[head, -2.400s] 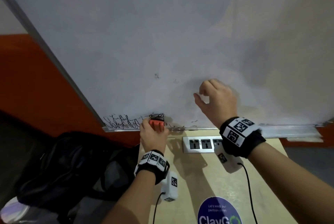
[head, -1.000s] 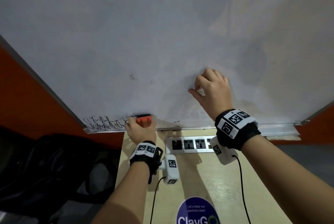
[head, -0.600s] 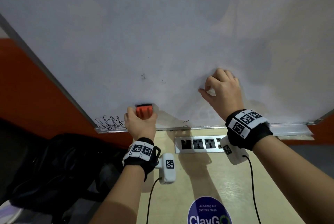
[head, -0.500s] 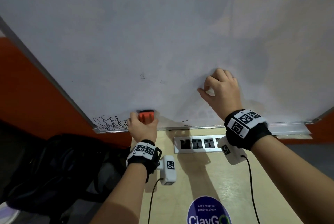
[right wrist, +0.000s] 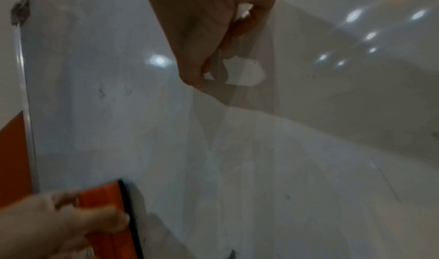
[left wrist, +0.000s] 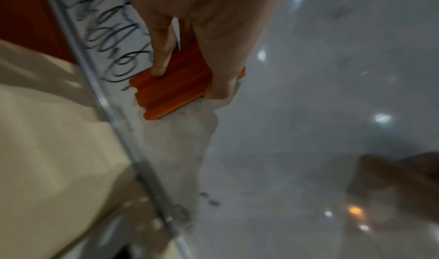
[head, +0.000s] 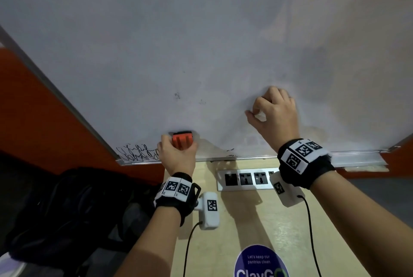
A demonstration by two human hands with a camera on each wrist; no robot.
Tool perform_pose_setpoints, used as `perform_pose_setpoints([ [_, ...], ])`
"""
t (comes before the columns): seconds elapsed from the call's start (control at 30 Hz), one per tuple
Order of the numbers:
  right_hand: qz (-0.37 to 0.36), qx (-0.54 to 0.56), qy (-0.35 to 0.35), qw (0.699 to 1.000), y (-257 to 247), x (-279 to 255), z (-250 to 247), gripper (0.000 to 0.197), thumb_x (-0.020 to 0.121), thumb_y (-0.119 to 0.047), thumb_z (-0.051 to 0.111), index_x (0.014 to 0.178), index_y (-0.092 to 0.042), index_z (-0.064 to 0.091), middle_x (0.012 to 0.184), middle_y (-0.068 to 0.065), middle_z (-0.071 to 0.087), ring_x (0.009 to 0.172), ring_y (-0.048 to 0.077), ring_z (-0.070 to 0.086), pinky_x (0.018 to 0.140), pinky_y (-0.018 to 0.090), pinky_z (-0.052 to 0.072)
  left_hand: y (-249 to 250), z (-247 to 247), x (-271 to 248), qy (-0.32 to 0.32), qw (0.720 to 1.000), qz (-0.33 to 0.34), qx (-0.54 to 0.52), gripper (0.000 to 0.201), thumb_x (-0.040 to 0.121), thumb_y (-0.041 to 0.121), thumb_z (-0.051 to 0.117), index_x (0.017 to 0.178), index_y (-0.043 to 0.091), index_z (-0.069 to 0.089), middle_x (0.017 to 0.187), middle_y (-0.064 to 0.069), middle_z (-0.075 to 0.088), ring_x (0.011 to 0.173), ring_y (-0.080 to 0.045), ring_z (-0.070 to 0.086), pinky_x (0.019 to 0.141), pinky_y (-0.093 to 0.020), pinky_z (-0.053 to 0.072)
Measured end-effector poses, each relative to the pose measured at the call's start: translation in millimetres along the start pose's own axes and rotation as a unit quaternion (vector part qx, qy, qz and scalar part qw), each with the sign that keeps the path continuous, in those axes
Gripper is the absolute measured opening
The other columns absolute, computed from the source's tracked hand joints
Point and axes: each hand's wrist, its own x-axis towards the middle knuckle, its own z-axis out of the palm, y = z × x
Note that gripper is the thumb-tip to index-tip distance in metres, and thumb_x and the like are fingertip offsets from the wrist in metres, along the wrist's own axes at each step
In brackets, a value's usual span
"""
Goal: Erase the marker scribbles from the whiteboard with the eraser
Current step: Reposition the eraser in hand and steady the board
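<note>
Eraser, orange, sits pinched in the left hand against the whiteboard, just right of the scribbles. Right hand rests curled on the board, holding nothing.

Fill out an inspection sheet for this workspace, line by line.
Surface: whiteboard smudged grey, mostly wiped.
Job's things: orange eraser flat on board; black scribbles remain in bottom-left corner, small specks near the bottom edge.
Clutter: black bag below board.
Hands: left hand grips eraser; right hand curled, knuckles on board.
Cables: black wrist-camera leads hang over the counter.
Surroundings: orange wall, socket strip, round sticker.
</note>
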Motion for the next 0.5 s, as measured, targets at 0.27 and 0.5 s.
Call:
perform_pose_setpoints([
  [0.27, 0.01, 0.0, -0.007, 1.0, -2, 1, -2, 0.028, 0.072, -0.02, 0.083, 0.066, -0.013, 0.056, 0.082, 0.004, 0.048, 0.083, 0.029, 0.049, 0.072, 0.039, 0.039, 22, 4, -9, -0.023, 1.0, 0.005, 0.018, 0.048, 0.063, 0.018, 0.089, 0.095, 0.01, 0.054, 0.103, -0.006, 0.055, 0.085, -0.024, 0.055, 0.073, -0.029, 0.042],
  [0.5, 0.026, 0.001, -0.011, 1.0, -6, 1, -3, 0.027, 0.072, -0.018, 0.082, 0.065, -0.012, 0.056, 0.082, 0.005, 0.048, 0.084, 0.029, 0.047, 0.07, 0.037, 0.036, 22, 0, -3, -0.019, 0.999, 0.016, 0.028, 0.049, 0.063, 0.023, 0.091, 0.095, 0.011, 0.056, 0.101, -0.004, 0.056, 0.082, -0.023, 0.057, 0.072, -0.031, 0.047],
])
